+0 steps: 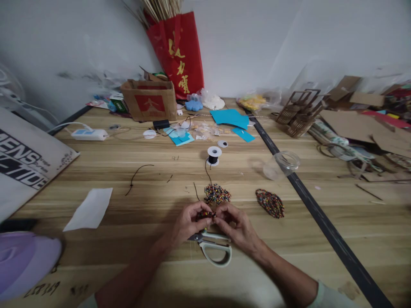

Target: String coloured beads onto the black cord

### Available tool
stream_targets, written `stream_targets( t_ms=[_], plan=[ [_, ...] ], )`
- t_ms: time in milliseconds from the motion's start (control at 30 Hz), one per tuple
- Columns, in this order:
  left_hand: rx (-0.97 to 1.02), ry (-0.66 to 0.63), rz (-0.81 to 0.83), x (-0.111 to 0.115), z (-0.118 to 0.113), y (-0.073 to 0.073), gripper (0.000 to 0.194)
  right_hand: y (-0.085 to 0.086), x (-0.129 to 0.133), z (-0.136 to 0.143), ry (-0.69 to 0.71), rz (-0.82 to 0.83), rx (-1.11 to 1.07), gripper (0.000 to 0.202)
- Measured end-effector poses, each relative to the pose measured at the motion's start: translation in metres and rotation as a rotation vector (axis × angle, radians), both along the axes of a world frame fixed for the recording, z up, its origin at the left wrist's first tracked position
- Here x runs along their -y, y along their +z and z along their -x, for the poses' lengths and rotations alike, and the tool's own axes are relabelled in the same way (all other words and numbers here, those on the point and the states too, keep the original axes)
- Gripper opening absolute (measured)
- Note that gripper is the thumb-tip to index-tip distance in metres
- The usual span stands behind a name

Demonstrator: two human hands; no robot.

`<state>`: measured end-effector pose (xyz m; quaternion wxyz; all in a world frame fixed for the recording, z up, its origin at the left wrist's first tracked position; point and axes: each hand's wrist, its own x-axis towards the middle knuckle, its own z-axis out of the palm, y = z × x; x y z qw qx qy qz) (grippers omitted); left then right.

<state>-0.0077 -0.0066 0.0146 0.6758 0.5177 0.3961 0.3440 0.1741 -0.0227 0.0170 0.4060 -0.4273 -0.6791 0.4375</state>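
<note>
Near the scissors [203, 244], both hands [185, 223] pinch a beaded strand [203, 215], long axis running left to right.

Pale green sleeves [329, 296]; bare forearms [281, 267], hands [237, 223].

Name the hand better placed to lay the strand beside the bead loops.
Probably the right hand: it touches the strand and lies nearer the bead loops; the left hand is farther off.
</note>
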Motion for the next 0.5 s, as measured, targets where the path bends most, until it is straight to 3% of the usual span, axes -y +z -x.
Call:
stream_targets(
  t_ms=[233, 500],
  plan=[
    [0.064, -0.022, 0.048, -0.0001, 0.0002, 0.0035, 0.034, 0.0014, -0.0002, -0.0008, 0.015, 0.003, 0.006, 0.022],
    [0.06, -0.028, 0.029, -0.0038, 0.0027, -0.0035, 0.031, -0.0002, -0.0003, -0.0038, 0.017, -0.025, 0.063, 0.021]
  ],
)
